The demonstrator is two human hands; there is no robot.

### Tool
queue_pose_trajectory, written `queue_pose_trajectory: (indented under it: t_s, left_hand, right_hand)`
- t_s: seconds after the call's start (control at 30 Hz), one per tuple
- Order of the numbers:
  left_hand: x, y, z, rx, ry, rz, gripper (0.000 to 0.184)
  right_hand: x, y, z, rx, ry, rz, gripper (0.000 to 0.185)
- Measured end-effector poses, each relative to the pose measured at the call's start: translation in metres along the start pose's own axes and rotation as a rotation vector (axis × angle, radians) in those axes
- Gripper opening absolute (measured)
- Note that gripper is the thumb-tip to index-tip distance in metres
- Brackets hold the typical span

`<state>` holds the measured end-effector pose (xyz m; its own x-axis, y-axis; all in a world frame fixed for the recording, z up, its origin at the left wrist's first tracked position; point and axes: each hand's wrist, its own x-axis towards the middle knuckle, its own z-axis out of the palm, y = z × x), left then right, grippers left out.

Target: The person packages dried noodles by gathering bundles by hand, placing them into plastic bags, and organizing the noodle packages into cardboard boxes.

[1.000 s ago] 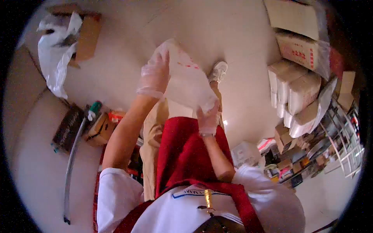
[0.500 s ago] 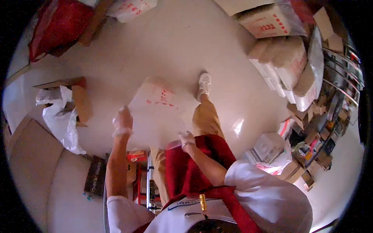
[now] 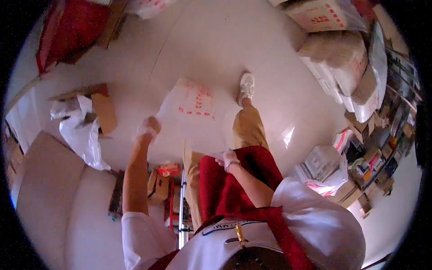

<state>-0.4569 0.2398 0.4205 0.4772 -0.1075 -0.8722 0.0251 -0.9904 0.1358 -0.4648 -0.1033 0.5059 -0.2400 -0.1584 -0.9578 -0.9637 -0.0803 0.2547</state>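
Note:
A whitish plastic bag (image 3: pixel 191 119) with red printing is stretched out in front of my body, above the floor. My left hand (image 3: pixel 149 128), in a thin clear glove, is closed on its left edge. At its near right corner, by the red apron (image 3: pixel 225 189), my gloved right hand (image 3: pixel 228 160) pinches the bag; the fingertips are partly blurred. The bag's near part is so pale that its outline fades into the floor, and I cannot tell whether anything is inside.
An open carton (image 3: pixel 104 114) with white plastic (image 3: pixel 83 141) hanging out stands at left. Wrapped stacks (image 3: pixel 337 58) and a printed bundle (image 3: pixel 321 17) are at right. Crowded shelves (image 3: pixel 382 157) line the right side. A red bag (image 3: pixel 74 29) lies at far left.
The whole view has shifted slightly, so most things sit further right. Both hands keep hold of the bag, and its red printing lies a little further right and higher.

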Motion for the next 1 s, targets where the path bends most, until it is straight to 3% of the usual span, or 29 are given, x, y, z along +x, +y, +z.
queue_pose_trajectory:
  t_s: [0.03,0.1,0.13,0.2,0.27,0.37,0.43,0.47,0.6,0.67,0.7,0.77,0.8,0.9,0.93,0.97,1.0]
  left_hand:
    - [-0.006,-0.002,0.007,0.181,-0.026,0.168,0.019]
    - [-0.03,0.015,-0.023,-0.241,-0.024,-0.135,0.022]
    - [-0.045,0.042,-0.065,-0.198,-0.059,-0.274,0.023]
    - [-0.027,0.048,-0.039,-0.122,-0.081,-0.254,0.024]
    - [-0.011,0.056,-0.042,-0.108,-0.082,-0.292,0.024]
    - [-0.01,0.08,-0.074,-0.002,-0.075,-0.107,0.026]
    - [-0.019,0.123,-0.118,0.096,-0.073,-0.262,0.024]
    - [-0.039,0.134,-0.159,0.282,-0.133,0.003,0.024]
    - [-0.056,0.172,-0.227,0.485,-0.208,0.136,0.023]
    - [-0.06,0.197,-0.258,0.313,-0.155,-0.136,0.019]
    - [-0.063,0.216,-0.287,0.331,-0.13,-0.133,0.019]
    - [-0.05,0.225,-0.304,0.309,-0.03,-0.131,0.021]
    - [-0.039,0.22,-0.305,0.287,0.027,-0.129,0.022]
    - [0.04,0.178,-0.291,0.283,0.251,-0.032,0.027]
    - [0.067,0.17,-0.294,0.453,0.262,0.057,0.029]
    - [0.084,0.167,-0.302,0.785,0.2,0.158,0.035]
    - [0.087,0.179,-0.328,0.772,0.21,0.146,0.035]
  right_hand:
    - [0.006,0.005,-0.002,0.029,0.001,-0.027,0.035]
    - [0.037,0.019,-0.009,-0.298,0.048,-0.506,0.025]
    - [0.029,0.014,-0.009,-0.189,0.08,-0.45,0.025]
    - [0.019,0.005,-0.015,-0.005,0.131,-0.362,0.024]
    - [0.023,-0.006,-0.032,-0.032,0.139,-0.398,0.022]
    - [0.041,-0.022,-0.065,-0.633,0.318,-0.798,0.02]
    - [0.047,-0.041,-0.093,-0.967,0.53,-1.072,0.019]
    - [0.043,-0.051,-0.102,-1.076,0.623,-1.172,0.019]
    - [-0.033,-0.105,-0.154,-1.156,0.414,-1.199,0.017]
    - [-0.065,-0.125,-0.176,-0.833,0.441,-1.09,0.016]
    - [-0.056,-0.127,-0.182,-0.81,0.458,-1.106,0.016]
    - [-0.037,-0.136,-0.188,-1.404,0.445,-1.09,0.015]
    - [-0.056,-0.149,-0.197,-1.392,0.455,-1.1,0.015]
    - [-0.153,-0.208,-0.225,-0.37,0.706,-1.259,0.033]
    - [-0.151,-0.221,-0.229,-0.371,0.71,-1.276,0.033]
    - [-0.143,-0.232,-0.232,-0.091,0.402,-1.162,0.038]
    - [-0.142,-0.245,-0.235,0.029,0.239,-1.104,0.041]
